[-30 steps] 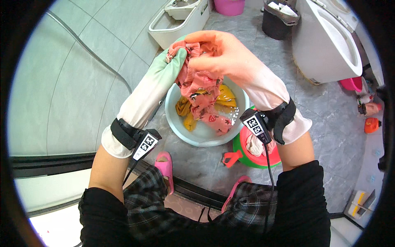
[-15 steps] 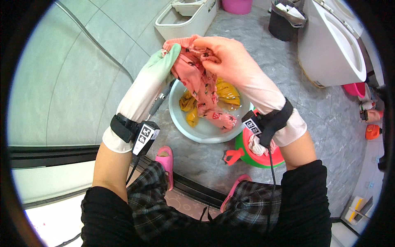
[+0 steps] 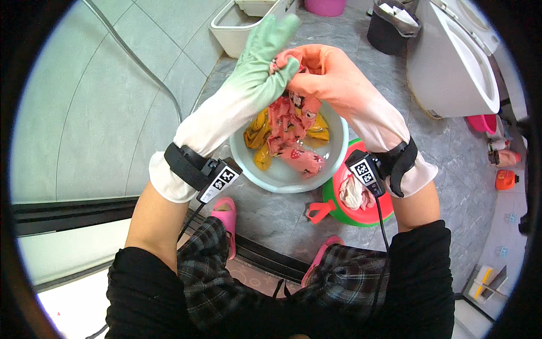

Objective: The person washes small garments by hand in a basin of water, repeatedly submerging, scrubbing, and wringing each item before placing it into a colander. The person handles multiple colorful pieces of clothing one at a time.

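Observation:
A pink printed garment [image 3: 286,125] hangs bunched from my right hand [image 3: 323,70], which wears an orange-and-white rubber glove and is closed round its upper end. My left hand [image 3: 266,59], in a green-and-white glove, lies against that bunched end. Its fingers are stretched away, slightly blurred, and its thumb reaches across the cloth. Below both hands, the garment's lower part rests in a pale blue basin [image 3: 276,183] of water. Yellow cloth [image 3: 261,159] lies in the basin on both sides of it.
A red-and-green bucket [image 3: 353,217] with light cloth inside stands right of the basin. Beyond are a white toilet [image 3: 451,68], a black bin [image 3: 389,35], a white tub [image 3: 237,25] and a pink bucket [image 3: 326,5]. A shower hose [image 3: 132,56] runs along the left wall.
My left hand has let go of the garment's waistband, its fingers now extended. The spread garment is gathered into my right hand, and its hanging part has dropped lower into the basin.

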Demonstrator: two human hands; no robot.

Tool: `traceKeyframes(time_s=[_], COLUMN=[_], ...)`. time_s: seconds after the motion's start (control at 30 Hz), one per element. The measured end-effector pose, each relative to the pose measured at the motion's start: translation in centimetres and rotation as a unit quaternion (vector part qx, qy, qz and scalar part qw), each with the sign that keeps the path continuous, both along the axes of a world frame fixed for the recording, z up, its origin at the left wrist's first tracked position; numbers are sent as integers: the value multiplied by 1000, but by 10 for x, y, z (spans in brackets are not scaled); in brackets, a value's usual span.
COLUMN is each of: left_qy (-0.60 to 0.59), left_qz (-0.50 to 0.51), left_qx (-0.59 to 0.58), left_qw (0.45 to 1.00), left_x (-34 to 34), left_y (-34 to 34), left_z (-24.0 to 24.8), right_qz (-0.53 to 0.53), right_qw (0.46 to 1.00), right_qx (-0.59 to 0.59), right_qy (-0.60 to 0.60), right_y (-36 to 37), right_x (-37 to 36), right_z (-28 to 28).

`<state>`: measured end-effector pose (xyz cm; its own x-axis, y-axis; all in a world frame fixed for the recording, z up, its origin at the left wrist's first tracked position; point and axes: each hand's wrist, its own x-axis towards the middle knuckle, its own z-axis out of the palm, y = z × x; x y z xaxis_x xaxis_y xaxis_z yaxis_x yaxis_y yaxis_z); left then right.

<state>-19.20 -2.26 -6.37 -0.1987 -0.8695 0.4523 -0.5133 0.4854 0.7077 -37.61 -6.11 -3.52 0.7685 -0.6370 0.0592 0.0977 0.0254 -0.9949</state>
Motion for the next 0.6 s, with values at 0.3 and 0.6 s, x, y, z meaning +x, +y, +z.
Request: traceKeyframes(time_s=[0.3,0.6], left_qy=[306,344], left_qz=[-220,-117], left_qx=[372,458], left_qw=[849,811], left_x=[-8,12], left_y=[24,32], left_z=[-41,-52], right_qz=[-19,-118], right_qw=[978,935], right_qx=[94,-306], right_qy=[-184,134], right_y=[-5,-4], right_x=[-7,-35], right_z=[-5,-90])
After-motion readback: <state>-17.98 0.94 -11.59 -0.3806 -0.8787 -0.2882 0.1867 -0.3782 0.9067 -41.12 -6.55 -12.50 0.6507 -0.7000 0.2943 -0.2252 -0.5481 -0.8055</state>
